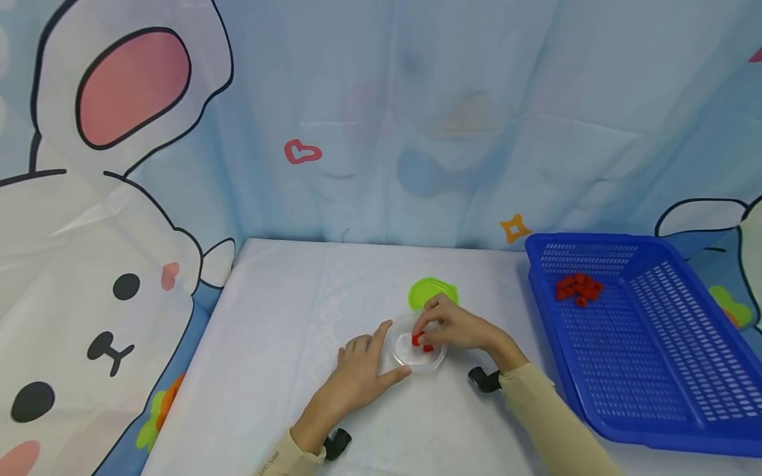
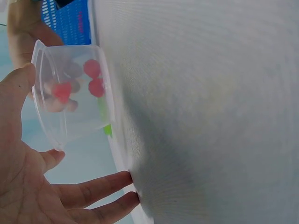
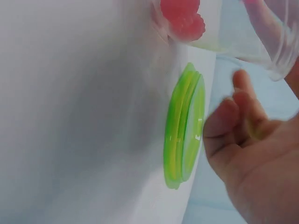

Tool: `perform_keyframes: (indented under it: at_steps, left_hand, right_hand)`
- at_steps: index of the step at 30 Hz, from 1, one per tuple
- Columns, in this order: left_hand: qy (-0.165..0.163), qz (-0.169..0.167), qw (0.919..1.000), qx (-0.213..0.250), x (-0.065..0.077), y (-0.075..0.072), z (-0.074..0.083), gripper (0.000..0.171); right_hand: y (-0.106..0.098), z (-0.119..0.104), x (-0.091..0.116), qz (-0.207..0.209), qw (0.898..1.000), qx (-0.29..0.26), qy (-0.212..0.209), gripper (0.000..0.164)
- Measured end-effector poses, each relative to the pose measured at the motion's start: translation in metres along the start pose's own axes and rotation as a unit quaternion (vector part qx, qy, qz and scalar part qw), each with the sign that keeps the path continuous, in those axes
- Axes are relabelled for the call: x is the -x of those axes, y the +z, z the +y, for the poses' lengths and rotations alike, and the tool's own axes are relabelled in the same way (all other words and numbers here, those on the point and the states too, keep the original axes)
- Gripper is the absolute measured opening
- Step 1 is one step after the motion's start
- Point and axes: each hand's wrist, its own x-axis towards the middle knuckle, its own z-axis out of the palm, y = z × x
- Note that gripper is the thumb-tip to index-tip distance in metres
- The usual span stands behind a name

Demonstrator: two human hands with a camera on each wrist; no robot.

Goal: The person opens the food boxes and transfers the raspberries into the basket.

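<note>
A clear plastic cup stands on the white table. My left hand holds it, thumb and index finger at opposite sides of the rim; its other fingers reach down to the tabletop in the left wrist view. My right hand dips into the cup's mouth, pinching a small red piece. Two more red pieces, bumpy like raspberries, lie at the cup's bottom. Just behind the cup lies a round green lid, close to the right hand. The right fingertips are partly hidden behind cloudy plastic in the left wrist view.
A large blue mesh basket stands at the right of the table, near the right forearm. Inside it, a pile of small red pieces sits toward the far left corner. A printed blue curtain hangs behind the table.
</note>
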Motion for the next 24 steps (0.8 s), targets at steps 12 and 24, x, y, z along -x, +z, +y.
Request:
perform_keyframes:
  at_steps: [12,24]
  left_hand:
    - [-0.007,0.0,1.0,0.004,0.0,0.001,0.001,0.089]
    - [0.0,0.008,0.9999,0.015,0.001,0.002,0.0,0.089]
  right_hand:
    - [-0.001,-0.011,0.024,0.125,0.992,-0.004,0.002,0.012]
    - [-0.04,-0.069,0.076,0.247,0.966,0.08,-0.014,0.014]
